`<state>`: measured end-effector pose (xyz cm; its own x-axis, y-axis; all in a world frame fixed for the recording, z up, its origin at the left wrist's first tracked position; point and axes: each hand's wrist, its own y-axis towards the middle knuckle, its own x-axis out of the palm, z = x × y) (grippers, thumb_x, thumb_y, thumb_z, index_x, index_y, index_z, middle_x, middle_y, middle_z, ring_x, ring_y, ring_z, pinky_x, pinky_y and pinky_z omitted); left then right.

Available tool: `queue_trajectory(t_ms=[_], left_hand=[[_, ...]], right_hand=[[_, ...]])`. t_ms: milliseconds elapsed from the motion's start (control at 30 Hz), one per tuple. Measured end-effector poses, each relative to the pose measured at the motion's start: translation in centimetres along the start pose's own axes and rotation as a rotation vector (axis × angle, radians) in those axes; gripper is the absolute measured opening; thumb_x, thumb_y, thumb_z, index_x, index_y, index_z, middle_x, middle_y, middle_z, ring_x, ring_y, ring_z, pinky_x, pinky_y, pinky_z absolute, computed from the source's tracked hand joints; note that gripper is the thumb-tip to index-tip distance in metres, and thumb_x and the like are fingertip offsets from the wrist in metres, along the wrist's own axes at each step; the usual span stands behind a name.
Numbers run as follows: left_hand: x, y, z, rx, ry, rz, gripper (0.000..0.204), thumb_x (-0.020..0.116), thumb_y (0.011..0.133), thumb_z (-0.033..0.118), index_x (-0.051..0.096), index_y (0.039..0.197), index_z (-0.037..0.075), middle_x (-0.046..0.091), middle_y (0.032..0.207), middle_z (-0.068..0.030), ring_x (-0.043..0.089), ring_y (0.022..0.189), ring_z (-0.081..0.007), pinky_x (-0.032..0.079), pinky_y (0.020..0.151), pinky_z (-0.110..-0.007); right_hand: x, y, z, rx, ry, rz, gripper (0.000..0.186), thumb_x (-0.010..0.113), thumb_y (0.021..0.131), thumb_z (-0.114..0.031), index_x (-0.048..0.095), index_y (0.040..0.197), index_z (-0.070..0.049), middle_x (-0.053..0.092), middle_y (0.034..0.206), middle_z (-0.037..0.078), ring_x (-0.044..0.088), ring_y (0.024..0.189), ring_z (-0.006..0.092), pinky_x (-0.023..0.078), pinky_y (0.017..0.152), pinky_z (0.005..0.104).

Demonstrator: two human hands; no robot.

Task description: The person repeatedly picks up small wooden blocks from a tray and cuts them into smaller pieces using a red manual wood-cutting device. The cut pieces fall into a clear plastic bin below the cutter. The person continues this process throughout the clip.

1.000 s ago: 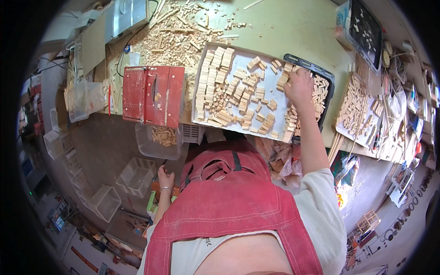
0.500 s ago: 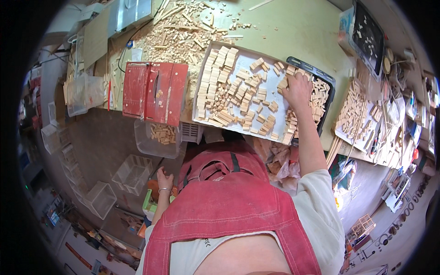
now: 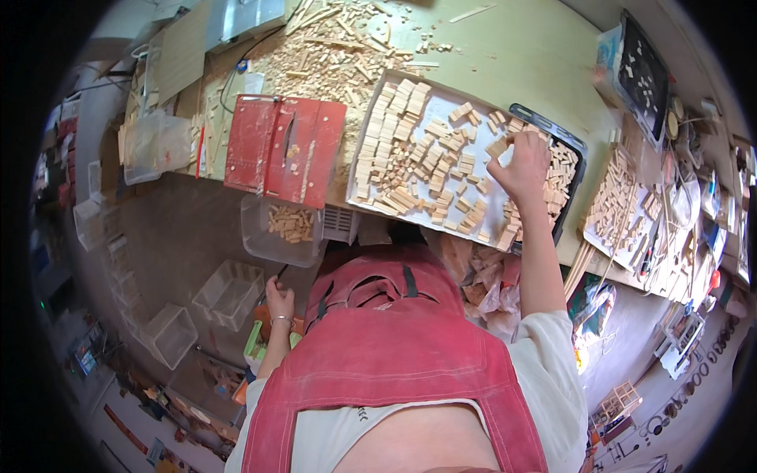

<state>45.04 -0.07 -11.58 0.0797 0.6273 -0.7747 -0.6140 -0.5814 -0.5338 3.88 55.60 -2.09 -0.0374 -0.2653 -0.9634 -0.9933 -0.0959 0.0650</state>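
My right hand [image 3: 526, 167] is over the right part of a shallow white tray [image 3: 441, 101]. Its thumb and fingers pinch a small group of pale wooden blocks [image 3: 497, 147]. More small blocks [image 3: 426, 158] lie in the tray, in neat rows along its left side and in loose clusters in the middle. Beside my right hand, a black crate [image 3: 579, 146] holds many jumbled blocks [image 3: 561, 169]. My left hand [image 3: 280, 301] hangs low at my left side, away from the bench, its fingers loosely apart and nothing visible in them.
A red slotted machine plate [image 3: 260, 150] stands left of the tray, with a heap of wood offcuts [image 3: 331, 63] behind it. Below the bench edge sits a clear bin [image 3: 256, 229] of blocks. Another block-filled tray [image 3: 615, 197] and long thin sticks [image 3: 579, 268] are at the right.
My right hand has lifted a little and drawn back from the crate side, bringing the small group of blocks over the tray. My left hand has shifted slightly. The whole view has moved a bit.
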Motion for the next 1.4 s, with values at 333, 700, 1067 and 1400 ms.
queue_trajectory(t_ms=[333, 700, 1067, 1400], left_hand=[[-10.4, 5.7, 16.4, 0.515, -0.335, 0.489, 0.061, 0.071, 0.096, 0.0, 0.05, 0.152, 0.005, 0.064, 0.129, -0.0111, 0.066, 0.098, -0.0149, 0.056, 0.093, -0.033], [-14.3, 11.8, 28.8, 1.227, 0.116, 0.079, 0.05, 0.077, 0.081, 0.009, 0.064, 0.129, 0.008, 0.059, 0.112, -0.015, 0.065, 0.101, -0.037, 0.056, 0.086, -0.047], [-13.2, 16.8, 30.7, 1.217, 0.244, -0.129, 0.053, 0.084, 0.075, 0.02, 0.065, 0.124, 0.014, 0.058, 0.111, -0.0152, 0.067, 0.104, -0.0403, 0.057, 0.089, -0.052], [-13.4, 17.3, 31.8, 1.279, 0.308, -0.134, 0.055, 0.084, 0.072, 0.027, 0.064, 0.121, 0.011, 0.058, 0.113, -0.0161, 0.068, 0.101, -0.0422, 0.058, 0.087, -0.054]], right_hand=[[1.8, -6.8, -23.0, -0.306, 0.411, 0.14, 0.041, 0.079, 0.072, -0.022, 0.063, 0.106, -0.005, 0.061, 0.106, 0.014, 0.059, 0.103, 0.0342, 0.045, 0.09, 0.0473], [8.2, -4.6, -37.2, -0.262, 0.279, 0.027, 0.043, 0.079, 0.072, -0.022, 0.063, 0.107, -0.005, 0.06, 0.106, 0.015, 0.06, 0.102, 0.034, 0.047, 0.087, 0.0468], [10.4, -9.4, -39.8, 0.137, 0.713, 0.08, 0.066, 0.073, 0.09, -0.006, 0.053, 0.153, -0.007, 0.063, 0.089, 0.011, 0.065, 0.075, 0.0266, 0.053, 0.071, 0.0392], [16.7, -10.8, -44.2, 0.248, 1.395, -0.087, 0.107, 0.063, 0.098, 0.006, -0.008, 0.175, -0.017, 0.067, 0.099, 0.009, 0.064, 0.086, 0.0153, 0.055, 0.081, 0.0328]])
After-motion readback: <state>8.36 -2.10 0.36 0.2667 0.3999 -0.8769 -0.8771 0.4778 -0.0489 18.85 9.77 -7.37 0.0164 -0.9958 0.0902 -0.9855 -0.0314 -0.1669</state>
